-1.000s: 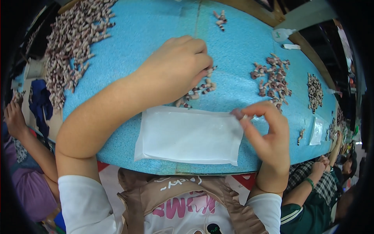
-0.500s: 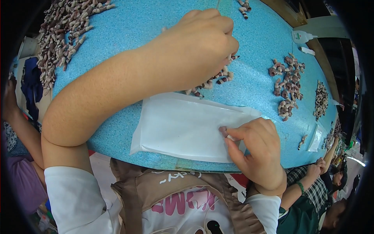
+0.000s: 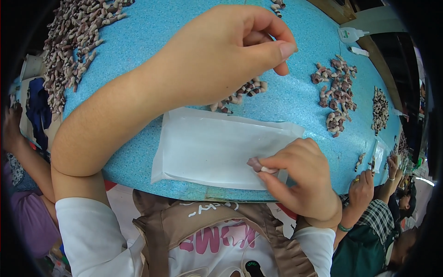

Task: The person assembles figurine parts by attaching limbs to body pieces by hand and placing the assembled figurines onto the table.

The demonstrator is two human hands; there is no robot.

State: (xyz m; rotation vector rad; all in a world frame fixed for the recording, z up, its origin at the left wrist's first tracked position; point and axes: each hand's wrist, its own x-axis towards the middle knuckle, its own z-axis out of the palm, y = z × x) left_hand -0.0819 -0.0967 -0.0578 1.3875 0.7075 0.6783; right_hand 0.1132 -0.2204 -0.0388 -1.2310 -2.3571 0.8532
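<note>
Between the thumb and fingers of my right hand (image 3: 300,177) is a small mauve-and-white figurine piece (image 3: 254,163). That hand rests over the right end of a flat white packet (image 3: 203,147) at the table's near edge. My left hand (image 3: 249,51) hangs farther away, above the table. Its fingers are curled toward the thumb in a pinch; whatever is between them, if anything, I cannot make out. Partly hidden below its wrist lies a small pile of brown-and-cream banded pieces (image 3: 254,87).
A large heap of similar pieces (image 3: 74,41) fills the far left of the blue table (image 3: 138,27). On the right lie a cluster of joined pieces (image 3: 339,97), a smaller pile (image 3: 380,111) and a white glue bottle (image 3: 350,34). A co-worker's hand (image 3: 361,189) works at the right edge.
My left hand has lifted off the small pile and turned, showing its thumb. My right hand shifted slightly left with the figurine piece. A co-worker's hand rose over the table edge.
</note>
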